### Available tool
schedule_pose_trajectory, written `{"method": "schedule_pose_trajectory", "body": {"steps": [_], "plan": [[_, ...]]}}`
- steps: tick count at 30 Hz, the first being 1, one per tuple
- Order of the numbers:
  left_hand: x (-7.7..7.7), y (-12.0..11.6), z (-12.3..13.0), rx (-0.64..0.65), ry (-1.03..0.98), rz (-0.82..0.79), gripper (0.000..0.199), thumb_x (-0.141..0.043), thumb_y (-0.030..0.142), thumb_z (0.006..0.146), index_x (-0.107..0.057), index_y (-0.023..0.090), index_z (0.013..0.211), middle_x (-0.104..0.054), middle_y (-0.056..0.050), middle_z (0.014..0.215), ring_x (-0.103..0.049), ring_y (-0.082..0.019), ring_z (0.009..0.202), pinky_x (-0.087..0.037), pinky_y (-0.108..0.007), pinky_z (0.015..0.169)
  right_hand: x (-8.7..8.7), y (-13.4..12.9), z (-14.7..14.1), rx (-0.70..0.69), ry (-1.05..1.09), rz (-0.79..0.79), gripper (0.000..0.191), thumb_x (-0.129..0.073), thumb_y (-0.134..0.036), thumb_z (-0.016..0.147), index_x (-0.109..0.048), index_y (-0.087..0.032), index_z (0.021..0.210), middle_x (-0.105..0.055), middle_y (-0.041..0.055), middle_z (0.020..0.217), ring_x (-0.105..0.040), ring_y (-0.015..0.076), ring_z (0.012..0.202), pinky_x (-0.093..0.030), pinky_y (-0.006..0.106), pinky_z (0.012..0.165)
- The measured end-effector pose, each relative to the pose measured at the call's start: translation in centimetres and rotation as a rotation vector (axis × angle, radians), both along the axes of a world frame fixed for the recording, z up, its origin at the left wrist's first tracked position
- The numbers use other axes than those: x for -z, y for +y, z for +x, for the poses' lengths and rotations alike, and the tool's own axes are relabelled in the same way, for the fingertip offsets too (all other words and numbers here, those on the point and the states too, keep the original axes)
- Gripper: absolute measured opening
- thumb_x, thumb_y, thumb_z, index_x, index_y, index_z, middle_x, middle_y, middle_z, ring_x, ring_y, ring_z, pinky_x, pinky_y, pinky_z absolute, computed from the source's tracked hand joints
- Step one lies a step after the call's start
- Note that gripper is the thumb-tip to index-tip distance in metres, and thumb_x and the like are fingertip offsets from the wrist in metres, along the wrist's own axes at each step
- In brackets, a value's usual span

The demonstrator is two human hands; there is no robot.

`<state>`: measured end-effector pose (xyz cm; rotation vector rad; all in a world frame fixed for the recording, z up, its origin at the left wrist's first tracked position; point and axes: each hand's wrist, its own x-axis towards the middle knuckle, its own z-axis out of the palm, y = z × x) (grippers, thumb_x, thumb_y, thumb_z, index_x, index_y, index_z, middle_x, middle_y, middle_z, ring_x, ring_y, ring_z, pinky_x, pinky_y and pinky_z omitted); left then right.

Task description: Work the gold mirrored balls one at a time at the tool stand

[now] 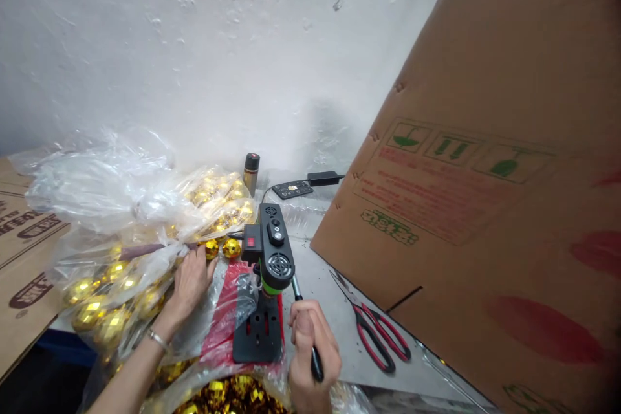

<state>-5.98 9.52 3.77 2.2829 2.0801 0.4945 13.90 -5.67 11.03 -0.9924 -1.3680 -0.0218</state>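
A small black bench drill press (276, 239) stands before me, with a red switch on its side and a dark slotted base plate (257, 343). My right hand (314, 352) is wrapped around the black grip of its lever (317, 362). To the left of the machine, my left hand (193, 279) has its fingertips around a gold mirrored ball (211, 249). A second gold ball (231, 248) lies just right of it. Red plastic sheeting (220, 317) and clear film lie under and beside the base.
Clear plastic bags (116, 187) of gold balls crowd the left side, and more gold balls (228, 394) are at the front. Scissors (376, 330) lie right of the machine, beside a large cardboard box (466, 174). Behind are a spray can (251, 173) and a power adapter (324, 178).
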Motion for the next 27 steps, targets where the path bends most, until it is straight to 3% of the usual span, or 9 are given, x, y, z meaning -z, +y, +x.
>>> {"method": "schedule_pose_trajectory", "body": {"steps": [3,6,11,15,17,18,21,24,27], "plan": [[-1.7,3.4,1.3,-0.051,0.021,-0.076,0.04,-0.046,0.028,0.105,-0.062,0.002,0.132,-0.076,-0.031,0.114,-0.08,-0.044,0.099,-0.064,-0.054,0.082,-0.3,-0.2,-0.1,0.009,-0.015,-0.018,0.031,-0.039,-0.007,0.108,-0.046,-0.024,0.083,-0.048,-0.0051,0.073,-0.051,0.0084,0.065,-0.044,0.019,0.061],[-1.7,4.4,2.3,-0.047,0.017,-0.132,0.04,-0.048,0.024,0.103,-0.062,-0.002,0.13,-0.072,-0.036,0.122,-0.079,-0.046,0.101,-0.063,-0.055,0.082,-0.5,-0.4,-0.2,0.015,-0.024,-0.038,0.03,-0.038,-0.009,0.108,-0.044,-0.025,0.085,-0.047,-0.0052,0.074,-0.05,0.0083,0.064,-0.043,0.019,0.06],[-1.9,3.7,2.0,-0.01,-0.061,-0.186,0.043,-0.054,0.029,0.098,-0.062,0.005,0.133,-0.069,-0.034,0.133,-0.075,-0.049,0.116,-0.06,-0.06,0.093,-0.4,-0.5,-0.1,0.014,-0.03,-0.036,0.028,-0.038,-0.01,0.109,-0.042,-0.025,0.085,-0.045,-0.0054,0.074,-0.049,0.008,0.064,-0.042,0.02,0.059],[-1.6,0.9,0.9,0.031,-0.261,-0.197,0.054,-0.055,0.041,0.098,-0.056,0.011,0.143,-0.072,-0.024,0.14,-0.073,-0.039,0.127,-0.059,-0.051,0.105,0.1,-0.5,0.1,0.002,-0.028,-0.05,0.027,-0.039,-0.011,0.109,-0.043,-0.025,0.086,-0.046,-0.0048,0.075,-0.05,0.0083,0.064,-0.042,0.021,0.059],[-0.8,-1.5,0.6,0.021,-0.651,-0.265,0.058,-0.059,0.049,0.095,-0.059,0.015,0.141,-0.075,-0.018,0.137,-0.075,-0.035,0.124,-0.061,-0.046,0.104,0.1,-0.5,0.1,-0.005,-0.027,-0.051,0.028,-0.04,-0.01,0.109,-0.044,-0.025,0.085,-0.046,-0.0046,0.074,-0.05,0.0083,0.064,-0.042,0.022,0.059],[-0.1,-2.9,0.7,0.01,-0.942,-0.331,0.058,-0.062,0.053,0.093,-0.062,0.016,0.138,-0.077,-0.016,0.133,-0.076,-0.035,0.12,-0.063,-0.047,0.101,-0.1,-0.5,0.1,-0.008,-0.023,-0.046,0.028,-0.04,-0.009,0.108,-0.044,-0.024,0.084,-0.046,-0.0046,0.074,-0.05,0.0083,0.064,-0.042,0.022,0.059],[2.6,-7.3,1.9,-0.026,-1.581,-0.541,0.061,-0.078,0.06,0.082,-0.068,0.019,0.126,-0.081,-0.014,0.125,-0.079,-0.035,0.116,-0.064,-0.047,0.101,-1.1,-0.3,0.1,-0.016,-0.001,-0.021,0.031,-0.041,-0.007,0.107,-0.044,-0.024,0.082,-0.046,-0.0045,0.072,-0.05,0.0086,0.063,-0.041,0.022,0.058],[5.5,-10.4,3.9,-0.124,-1.667,-0.559,0.062,-0.075,0.067,0.085,-0.067,0.021,0.125,-0.082,-0.014,0.122,-0.081,-0.034,0.11,-0.067,-0.046,0.093,-2.1,0.0,0.2,-0.03,0.006,-0.006,0.032,-0.041,-0.005,0.107,-0.046,-0.024,0.081,-0.047,-0.0039,0.071,-0.05,0.0091,0.062,-0.04,0.023,0.056],[7.6,-11.5,5.5,-0.036,-1.442,-0.375,0.07,-0.07,0.074,0.087,-0.061,0.021,0.132,-0.079,-0.015,0.128,-0.079,-0.035,0.117,-0.067,-0.047,0.095,-2.5,0.0,0.5,-0.04,-0.015,-0.009,0.031,-0.042,-0.006,0.107,-0.048,-0.023,0.082,-0.049,-0.0035,0.071,-0.051,0.0095,0.062,-0.041,0.023,0.055]]}}
